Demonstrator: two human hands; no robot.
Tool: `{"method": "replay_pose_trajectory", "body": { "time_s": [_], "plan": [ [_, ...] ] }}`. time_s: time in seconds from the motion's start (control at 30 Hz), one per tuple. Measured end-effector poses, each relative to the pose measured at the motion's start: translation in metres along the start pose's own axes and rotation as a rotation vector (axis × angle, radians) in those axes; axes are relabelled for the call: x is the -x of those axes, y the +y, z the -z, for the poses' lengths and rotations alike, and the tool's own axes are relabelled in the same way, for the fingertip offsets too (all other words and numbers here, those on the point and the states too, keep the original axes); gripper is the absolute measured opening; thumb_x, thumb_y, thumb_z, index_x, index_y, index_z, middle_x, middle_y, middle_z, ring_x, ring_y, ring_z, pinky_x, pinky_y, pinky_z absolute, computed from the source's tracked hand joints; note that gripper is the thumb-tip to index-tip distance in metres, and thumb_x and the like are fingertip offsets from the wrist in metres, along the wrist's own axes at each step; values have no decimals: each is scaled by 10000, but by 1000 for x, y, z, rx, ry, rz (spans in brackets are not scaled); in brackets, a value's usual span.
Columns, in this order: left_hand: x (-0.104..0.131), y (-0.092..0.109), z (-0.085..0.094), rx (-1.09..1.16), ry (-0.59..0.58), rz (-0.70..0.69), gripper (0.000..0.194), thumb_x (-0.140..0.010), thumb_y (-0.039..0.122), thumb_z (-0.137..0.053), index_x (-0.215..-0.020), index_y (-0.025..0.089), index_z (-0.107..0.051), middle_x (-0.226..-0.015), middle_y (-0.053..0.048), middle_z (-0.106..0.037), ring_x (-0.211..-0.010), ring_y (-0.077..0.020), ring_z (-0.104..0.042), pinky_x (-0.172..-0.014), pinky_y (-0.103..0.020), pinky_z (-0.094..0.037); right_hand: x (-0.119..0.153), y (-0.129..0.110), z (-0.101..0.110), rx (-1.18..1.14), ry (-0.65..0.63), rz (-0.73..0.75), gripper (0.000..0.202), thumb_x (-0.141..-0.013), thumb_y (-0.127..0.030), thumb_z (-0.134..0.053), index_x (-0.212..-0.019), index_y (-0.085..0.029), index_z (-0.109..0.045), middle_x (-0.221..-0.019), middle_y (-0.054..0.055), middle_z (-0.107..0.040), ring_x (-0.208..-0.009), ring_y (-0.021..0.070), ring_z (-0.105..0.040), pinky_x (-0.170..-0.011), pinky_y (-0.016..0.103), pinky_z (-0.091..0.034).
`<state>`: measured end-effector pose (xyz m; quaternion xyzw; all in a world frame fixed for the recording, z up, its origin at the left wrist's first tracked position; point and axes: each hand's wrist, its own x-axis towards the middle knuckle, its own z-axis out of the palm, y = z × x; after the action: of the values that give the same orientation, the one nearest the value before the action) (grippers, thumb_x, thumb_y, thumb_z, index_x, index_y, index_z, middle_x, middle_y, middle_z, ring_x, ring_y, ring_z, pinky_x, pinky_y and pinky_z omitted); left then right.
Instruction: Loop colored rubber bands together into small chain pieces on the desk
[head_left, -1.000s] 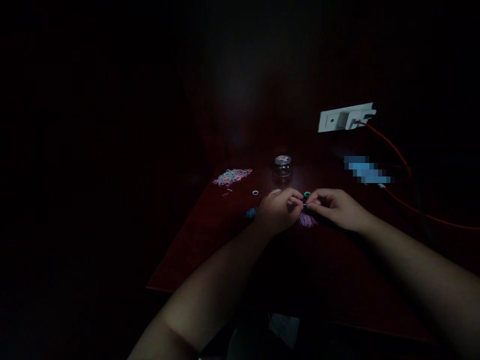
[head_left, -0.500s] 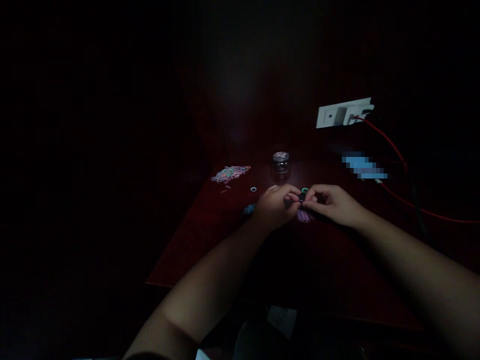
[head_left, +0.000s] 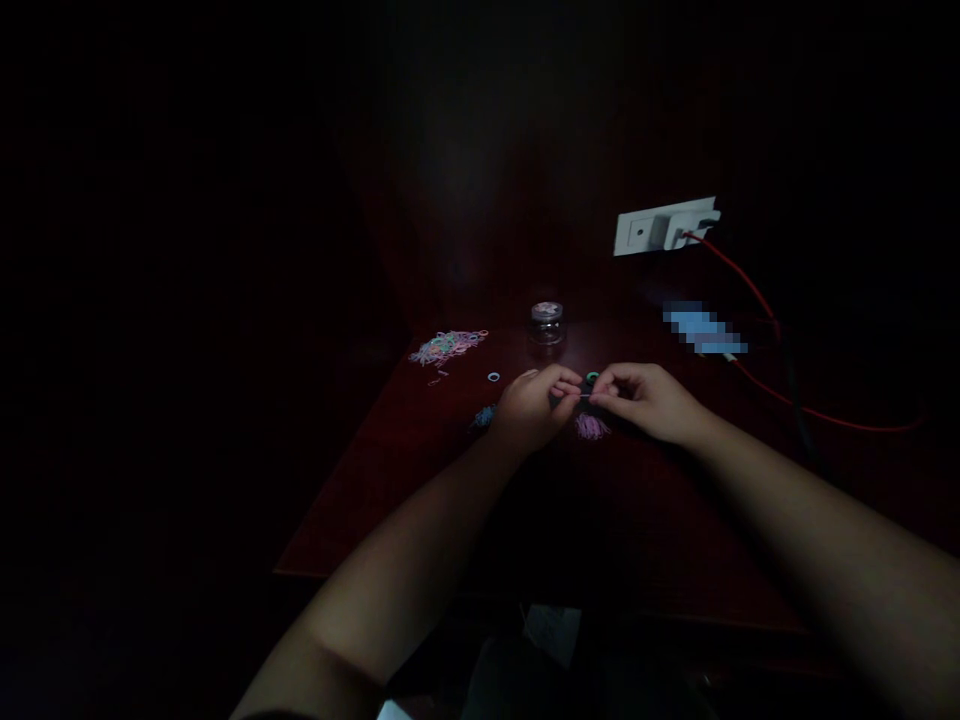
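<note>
Between my fingertips a thin pale purple band (head_left: 585,396) is stretched. My left hand (head_left: 538,402) pinches one end and my right hand (head_left: 637,395) pinches the other, a small gap apart. Just below them lies a pile of purple bands (head_left: 592,427). A blue pile (head_left: 484,415) sits left of my left hand, partly hidden by it. Behind the fingers a green ring (head_left: 593,377) shows. One light-blue ring (head_left: 493,377) lies alone, and a larger mixed-colour pile (head_left: 448,347) is at the back left.
A round clear jar (head_left: 547,325) stands at the back of the dark red table (head_left: 360,500). On the wall is a white socket (head_left: 637,232) with a plug and red cable (head_left: 750,283). A blurred blue device (head_left: 703,328) lies at the right.
My hands have moved slightly apart, and the band now shows as a straight line between them. The whole view has shifted, so things appear a little further left.
</note>
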<state>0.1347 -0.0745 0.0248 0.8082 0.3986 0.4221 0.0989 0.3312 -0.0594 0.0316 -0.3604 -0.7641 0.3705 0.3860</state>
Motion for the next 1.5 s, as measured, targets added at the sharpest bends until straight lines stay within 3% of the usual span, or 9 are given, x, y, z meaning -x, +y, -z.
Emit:
{"method": "replay_pose_trajectory", "body": {
  "time_s": [0.33, 0.63, 1.5],
  "plan": [
    [2, 3, 3, -73, 37, -14, 152, -794, 174, -628, -938, 222, -625, -855, 6, -704, -785, -152, -624, -784, -313, -500, -1, 7, -6, -18, 17, 59, 292, -791, -436, -636, -772, -146, -612, -617, -8, -519, -542, 92, -433, -512, 222, -344],
    [2, 3, 5, -74, 29, -15, 136, -797, 165, -624, -921, 218, -637, -865, -4, -694, -794, -154, -618, -760, -302, -501, 0, 2, -7, 13, -11, 81, 168, -788, -299, -634, -834, -139, -612, -536, -61, -421, -486, 73, -355, -466, 200, -286],
    [1, 3, 10, -85, 11, -67, 176, -792, 183, -640, -965, 215, -640, -890, -14, -681, -825, -157, -611, -775, -304, -499, -2, 6, -12, 37, 56, 75, 198, -771, -328, -638, -742, -139, -587, -563, -45, -454, -490, 67, -383, -460, 197, -285]
  ]
}}
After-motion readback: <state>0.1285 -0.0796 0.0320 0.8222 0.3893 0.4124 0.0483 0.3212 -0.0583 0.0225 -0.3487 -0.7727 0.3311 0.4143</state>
